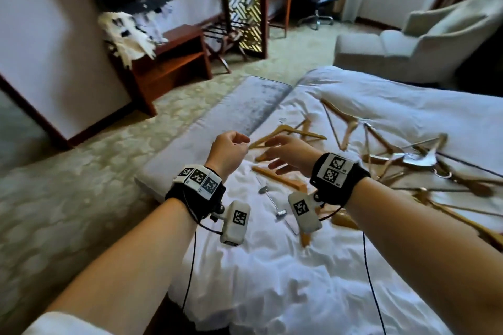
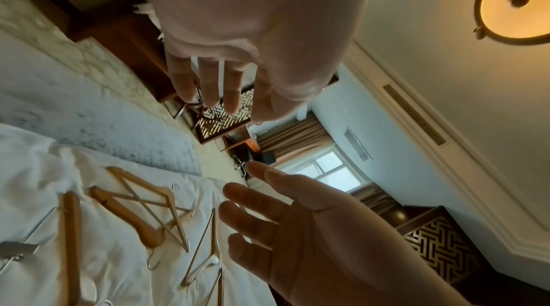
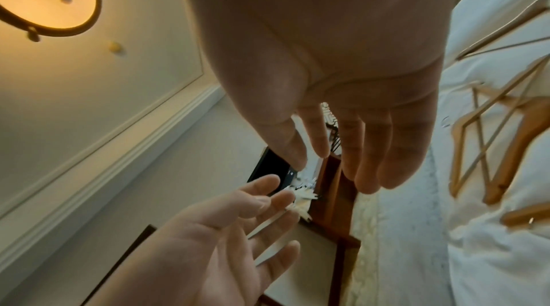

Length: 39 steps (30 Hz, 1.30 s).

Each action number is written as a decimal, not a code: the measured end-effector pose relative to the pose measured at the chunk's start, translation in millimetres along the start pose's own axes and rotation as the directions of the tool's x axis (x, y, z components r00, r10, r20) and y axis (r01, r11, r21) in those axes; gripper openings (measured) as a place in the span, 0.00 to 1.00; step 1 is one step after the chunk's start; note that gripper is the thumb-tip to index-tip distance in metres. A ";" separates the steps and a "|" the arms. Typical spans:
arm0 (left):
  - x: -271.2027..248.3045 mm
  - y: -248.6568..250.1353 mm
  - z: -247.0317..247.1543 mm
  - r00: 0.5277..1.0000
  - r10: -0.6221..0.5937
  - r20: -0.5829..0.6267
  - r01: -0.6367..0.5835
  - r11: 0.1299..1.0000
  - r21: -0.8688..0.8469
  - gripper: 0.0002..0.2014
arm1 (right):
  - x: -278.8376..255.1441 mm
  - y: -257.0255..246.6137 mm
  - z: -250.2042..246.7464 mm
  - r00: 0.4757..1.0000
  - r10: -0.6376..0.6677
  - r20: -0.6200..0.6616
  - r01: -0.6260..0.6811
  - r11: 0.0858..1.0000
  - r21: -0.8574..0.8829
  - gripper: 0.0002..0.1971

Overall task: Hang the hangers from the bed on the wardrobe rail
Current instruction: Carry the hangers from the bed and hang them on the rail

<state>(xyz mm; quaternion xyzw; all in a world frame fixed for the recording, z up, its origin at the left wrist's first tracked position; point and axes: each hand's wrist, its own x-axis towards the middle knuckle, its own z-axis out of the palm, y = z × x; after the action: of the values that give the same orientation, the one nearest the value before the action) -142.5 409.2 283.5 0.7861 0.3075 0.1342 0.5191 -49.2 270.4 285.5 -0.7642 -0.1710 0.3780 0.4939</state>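
Several wooden hangers lie scattered on the white bed [image 1: 272, 266]. One hanger [image 1: 288, 133] lies just beyond my fingers, and a tangled pile of hangers [image 1: 422, 163] spreads to the right. My left hand [image 1: 228, 149] and right hand [image 1: 285, 155] hover side by side above the bed's left part, palms facing each other. Both hold nothing. In the left wrist view the left hand [image 2: 214, 85] has relaxed fingers, with the hangers [image 2: 142, 212] below it. In the right wrist view the right hand [image 3: 357, 146] has straight fingers beside the hangers [image 3: 506, 146]. No wardrobe rail is in view.
A grey bed runner [image 1: 245, 117] lies along the bed's left edge, with carpet beyond it. A wooden TV bench [image 1: 168, 62] and a lattice screen [image 1: 242, 3] stand by the far wall. A pale armchair [image 1: 422, 41] sits past the bed at the right.
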 end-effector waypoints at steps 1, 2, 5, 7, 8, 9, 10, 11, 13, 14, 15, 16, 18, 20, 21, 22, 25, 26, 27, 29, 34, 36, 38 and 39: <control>12.7 -2.1 5.7 1.000 -0.002 0.030 0.002 1.000 0.000 0.07 | 7.4 2.3 -5.0 1.000 0.015 -0.024 -0.015 1.000 0.012 0.16; 24.5 -4.1 11.0 0.998 -0.002 0.059 0.002 1.000 0.002 0.07 | 14.1 4.7 -9.5 0.998 0.032 -0.047 -0.031 0.999 0.024 0.15; 56.5 -9.0 32.0 0.990 0.011 0.141 -0.010 1.000 -0.009 0.08 | 33.6 16.4 -23.1 0.989 0.088 -0.118 -0.081 0.995 0.062 0.14; 73.4 -14.3 49.3 0.980 0.016 0.198 -0.016 1.000 0.000 0.08 | 42.8 27.5 -32.4 0.978 0.129 -0.161 -0.118 0.990 0.078 0.14; 79.5 -17.2 58.1 0.973 0.011 0.232 -0.012 1.000 0.002 0.08 | 45.6 33.1 -37.1 0.972 0.153 -0.179 -0.138 0.986 0.089 0.15; 85.5 -20.6 67.2 0.965 0.006 0.264 -0.007 1.000 0.003 0.08 | 47.6 38.8 -41.7 0.964 0.177 -0.197 -0.160 0.982 0.099 0.15; 91.0 -23.0 77.3 0.955 0.001 0.297 -0.003 1.000 0.007 0.08 | 49.1 45.3 -48.0 0.955 0.203 -0.217 -0.183 0.977 0.108 0.15; 94.3 -25.6 85.7 0.948 -0.003 0.319 0.000 1.000 0.009 0.08 | 49.1 51.8 -53.0 0.947 0.227 -0.229 -0.205 0.972 0.116 0.15; 100.3 -31.0 104.0 0.929 -0.015 0.371 0.013 1.000 0.008 0.09 | 47.8 66.4 -63.4 0.926 0.278 -0.254 -0.253 0.959 0.128 0.16; 102.4 -33.9 112.8 0.917 -0.027 0.397 0.023 1.000 0.015 0.09 | 47.1 74.5 -68.3 0.915 0.301 -0.268 -0.273 0.952 0.136 0.16; 103.2 -38.4 122.1 0.905 -0.041 0.423 0.033 0.999 0.027 0.09 | 45.9 83.6 -72.3 0.903 0.323 -0.283 -0.291 0.945 0.148 0.16; 104.0 -43.0 131.7 0.893 -0.050 0.447 0.036 0.999 0.039 0.09 | 44.9 93.7 -76.0 0.889 0.347 -0.298 -0.311 0.937 0.162 0.15; 105.3 -54.0 148.1 0.880 -0.058 0.471 0.037 0.998 0.054 0.09 | 45.1 114.1 -80.0 0.867 0.392 -0.308 -0.346 0.918 0.194 0.15; 105.2 -65.3 161.4 0.876 -0.068 0.477 0.046 0.997 0.058 0.08 | 47.4 135.4 -80.1 0.851 0.430 -0.300 -0.380 0.900 0.213 0.15; 105.1 -72.5 167.9 0.873 -0.079 0.481 0.057 0.997 0.059 0.07 | 49.5 147.5 -78.9 0.847 0.446 -0.288 -0.398 0.892 0.213 0.14; 104.2 -79.0 172.7 0.870 -0.089 0.484 0.071 0.996 0.057 0.07 | 51.7 158.8 -77.1 0.846 0.459 -0.270 -0.413 0.886 0.212 0.14; 104.9 -108.6 188.1 0.869 -0.158 0.470 0.138 0.987 0.078 0.10 | 66.7 198.3 -70.3 0.836 0.510 -0.200 -0.469 0.855 0.220 0.09; 105.0 -118.7 191.2 0.868 -0.188 0.461 0.162 0.982 0.095 0.10 | 72.6 211.7 -68.1 0.829 0.529 -0.183 -0.490 0.844 0.221 0.07; 104.9 -128.5 193.7 0.868 -0.212 0.449 0.183 0.977 0.108 0.10 | 77.9 224.6 -65.7 0.819 0.547 -0.174 -0.508 0.831 0.226 0.07; 107.6 -149.3 197.6 0.875 -0.251 0.413 0.222 0.968 0.118 0.11 | 91.4 253.0 -60.9 0.793 0.588 -0.158 -0.547 0.802 0.239 0.11; 110.3 -192.2 201.3 0.887 -0.329 0.323 0.306 0.944 0.121 0.11 | 120.4 316.2 -43.5 0.739 0.669 -0.076 -0.648 0.737 0.190 0.15; 109.6 -207.3 205.4 0.886 -0.358 0.294 0.335 0.933 0.130 0.11 | 133.4 336.0 -38.7 0.730 0.681 -0.061 -0.664 0.727 0.175 0.17; 107.1 -220.1 207.3 0.881 -0.388 0.272 0.362 0.921 0.142 0.10 | 145.4 354.0 -33.6 0.733 0.678 -0.064 -0.662 0.731 0.163 0.19; 105.8 -227.0 208.5 0.878 -0.400 0.262 0.373 0.916 0.148 0.10 | 151.3 360.7 -31.0 0.737 0.672 -0.069 -0.658 0.738 0.150 0.19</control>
<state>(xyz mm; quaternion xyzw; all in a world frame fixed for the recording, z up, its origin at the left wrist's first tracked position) -28.1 383.8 -20.6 0.7431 0.3856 -0.1018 0.5373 32.7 183.5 -88.3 -0.7657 0.1651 0.4929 0.3787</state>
